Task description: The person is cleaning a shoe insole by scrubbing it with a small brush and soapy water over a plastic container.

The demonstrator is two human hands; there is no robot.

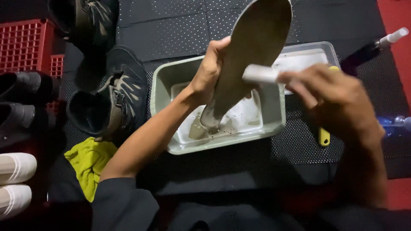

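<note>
Nearest the camera, two dark-sleeved forearms rise from the bottom edge. The left hand (209,68) reaches up and inward from the lower left, its fingers and thumb clamped around the edge of a long tan shoe insole (250,51). The insole stands tilted, its heel end dipped into the soapy water of a pale green rectangular plastic tub (160,85) and its toe end rising toward the top of the view. The right hand (334,98) comes in from the lower right, blurred, with its fingers closed on a small white brush handle (261,73) whose free end lies against the face of the insole. The hands are apart, one on each side of the insole.

A crumpled yellow-green cloth (87,160) lies on the dark dotted floor mat (299,145) just beside the left forearm. A yellow-handled tool (324,136) sticks out from under the right hand. At the lower left edge are two white shoe toes (15,182).

Further off, a dark hiking boot with tan laces (111,100) sits just left of the tub, a second one (87,19) beyond it. Behind the tub lies a clear plastic tray (314,57), partly hidden by the right hand. A red plastic crate (25,47) stands at the upper left, black footwear (23,98) in front of it. A dark spray bottle with a white nozzle (376,45) lies at the upper right.
</note>
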